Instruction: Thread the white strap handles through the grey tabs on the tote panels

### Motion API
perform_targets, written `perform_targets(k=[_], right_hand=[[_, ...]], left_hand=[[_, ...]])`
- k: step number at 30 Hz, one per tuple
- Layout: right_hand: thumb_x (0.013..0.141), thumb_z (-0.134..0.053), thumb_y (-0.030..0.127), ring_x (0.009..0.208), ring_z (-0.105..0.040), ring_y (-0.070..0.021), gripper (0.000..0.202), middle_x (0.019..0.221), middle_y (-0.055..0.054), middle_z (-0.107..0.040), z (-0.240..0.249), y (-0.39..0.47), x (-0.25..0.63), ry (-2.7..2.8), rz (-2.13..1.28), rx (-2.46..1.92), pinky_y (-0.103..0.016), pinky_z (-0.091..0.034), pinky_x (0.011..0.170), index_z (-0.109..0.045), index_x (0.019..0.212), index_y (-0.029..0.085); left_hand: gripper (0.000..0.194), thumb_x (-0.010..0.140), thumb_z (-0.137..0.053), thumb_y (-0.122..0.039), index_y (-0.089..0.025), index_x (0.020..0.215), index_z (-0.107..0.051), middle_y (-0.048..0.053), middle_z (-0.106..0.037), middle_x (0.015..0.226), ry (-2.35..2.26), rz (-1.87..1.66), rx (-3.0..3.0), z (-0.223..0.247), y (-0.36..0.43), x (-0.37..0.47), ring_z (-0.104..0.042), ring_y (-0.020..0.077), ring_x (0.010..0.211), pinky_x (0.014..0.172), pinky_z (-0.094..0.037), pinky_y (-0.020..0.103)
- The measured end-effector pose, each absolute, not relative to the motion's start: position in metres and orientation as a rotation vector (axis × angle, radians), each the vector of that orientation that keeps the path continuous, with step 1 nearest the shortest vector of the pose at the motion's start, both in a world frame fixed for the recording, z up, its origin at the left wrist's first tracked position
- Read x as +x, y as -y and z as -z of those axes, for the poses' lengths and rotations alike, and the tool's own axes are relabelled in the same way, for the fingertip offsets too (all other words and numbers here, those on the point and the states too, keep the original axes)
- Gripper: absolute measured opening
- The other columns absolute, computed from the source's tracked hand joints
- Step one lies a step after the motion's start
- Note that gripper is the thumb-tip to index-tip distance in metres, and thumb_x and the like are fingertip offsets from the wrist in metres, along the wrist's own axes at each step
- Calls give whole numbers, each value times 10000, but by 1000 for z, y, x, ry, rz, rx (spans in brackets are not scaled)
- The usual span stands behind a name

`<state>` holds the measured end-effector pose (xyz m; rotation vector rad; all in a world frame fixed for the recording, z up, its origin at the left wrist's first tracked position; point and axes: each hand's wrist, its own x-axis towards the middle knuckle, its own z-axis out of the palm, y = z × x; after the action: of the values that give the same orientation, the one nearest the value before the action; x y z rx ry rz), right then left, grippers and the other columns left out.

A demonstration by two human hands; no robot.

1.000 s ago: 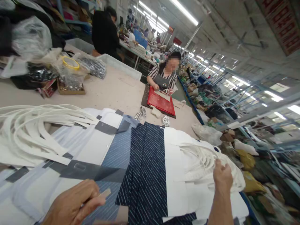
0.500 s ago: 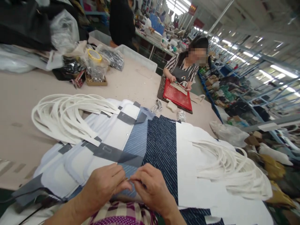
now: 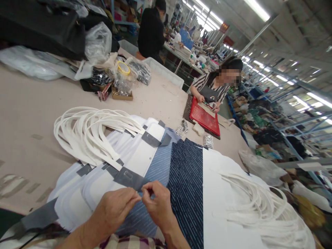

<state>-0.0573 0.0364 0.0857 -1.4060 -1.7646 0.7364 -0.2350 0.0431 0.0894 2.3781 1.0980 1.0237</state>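
Observation:
Both hands meet over the near edge of the fabric pile, fingertips almost touching. My left hand (image 3: 115,206) is pinched closed, with a tiny pale bit at its fingertips, too small to name. My right hand (image 3: 158,202) is also pinched; whatever sits between its fingers cannot be made out. Beneath them lies light blue striped fabric (image 3: 157,166) with grey strips (image 3: 128,175) across white panels (image 3: 138,152). Dark navy striped fabric (image 3: 185,186) lies right of my right hand. A bundle of white straps (image 3: 83,135) rests on the panels at left.
More white straps (image 3: 267,204) lie on white sheets (image 3: 220,214) at right. Across the table (image 3: 155,100), a co-worker in a striped top (image 3: 211,88) works over a red board (image 3: 204,116). Yellow tape (image 3: 123,68), plastic bags and a small box of metal parts (image 3: 122,94) stand at back left.
The view has shifted, so the table's contents appear farther right and slightly lower. My hands stay close together, the fingertips still pinched; the right hand is now more upright.

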Motion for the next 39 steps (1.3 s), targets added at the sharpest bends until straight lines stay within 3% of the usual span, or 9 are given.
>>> perform_targets(k=[4, 8, 14, 20, 25, 28, 30, 34, 39], right_hand=[[775, -602, 289, 550, -568, -126, 153, 592, 10, -624, -49, -82, -52, 1203, -1036, -1657, -246, -476, 572, -689, 749, 165], [651, -692, 458, 542, -586, -133, 347, 617, -3, -650, -14, -129, -43, 829, -1253, -1652, -248, -499, 520, -708, 791, 142], [662, -691, 409, 526, -556, -103, 294, 574, 27, -611, 11, -157, -48, 915, -1244, -1738, -199, -446, 484, -688, 784, 141], [687, -696, 334, 431, -542, -124, 279, 523, 67, -581, 11, -168, -42, 1071, -1209, -1899, -215, -405, 419, -617, 890, 160], [685, -764, 361, 472, -506, -130, 299, 476, 96, -486, -17, -163, -45, 1234, -961, -1942, -242, -422, 523, -587, 841, 176], [831, -656, 364, 579, -542, -124, 200, 677, 31, -592, -34, -148, -80, 1570, -786, -1713, -248, -465, 625, -642, 903, 178], [840, -676, 352, 672, -580, -133, 215, 854, -12, -637, -39, -137, -114, 1870, -729, -1548, -261, -493, 698, -666, 993, 201], [802, -748, 416, 846, -616, -214, 351, 952, -69, -628, -31, -130, -166, 2218, -451, -1527, -301, -517, 709, -645, 1061, 201], [915, -604, 294, 814, -596, -225, 107, 878, -71, -631, -30, -134, -164, 2366, -208, -1449, -309, -513, 669, -613, 927, 188]], left_hand=[[302, 1025, -430, -300, -214, 771, -570, -56, -609, 622, -1107, -1018, 2124, -84, -47, -244, -602, 96, 545, 561, -426, 201], [254, 1002, -467, -368, -244, 827, -602, -82, -631, 658, -1285, -825, 1878, -66, -48, -260, -615, 94, 580, 589, -429, 192], [216, 967, -505, -411, -253, 934, -648, -43, -706, 845, -1358, -796, 1637, -41, -47, -287, -678, 130, 788, 734, -496, 166], [196, 934, -569, -402, -250, 928, -692, -33, -729, 824, -1331, -931, 1578, -45, -51, -300, -702, 128, 742, 693, -531, 132], [184, 932, -585, -352, -261, 985, -735, -21, -754, 864, -1301, -971, 1645, -46, -50, -304, -723, 128, 777, 723, -547, 127], [226, 927, -591, -335, -270, 1104, -716, -39, -736, 792, -1302, -927, 1644, -51, -45, -303, -710, 111, 704, 679, -549, 121], [276, 922, -593, -336, -270, 1174, -684, -59, -707, 711, -1299, -916, 1632, -57, -41, -301, -683, 99, 612, 622, -545, 115], [198, 917, -591, -413, -287, 937, -743, -40, -733, 733, -1269, -1009, 1678, -71, -32, -295, -714, 130, 651, 622, -561, 126], [279, 926, -547, -466, -286, 793, -715, -36, -698, 659, -1251, -977, 1695, -61, -13, -291, -692, 153, 607, 542, -552, 144]])
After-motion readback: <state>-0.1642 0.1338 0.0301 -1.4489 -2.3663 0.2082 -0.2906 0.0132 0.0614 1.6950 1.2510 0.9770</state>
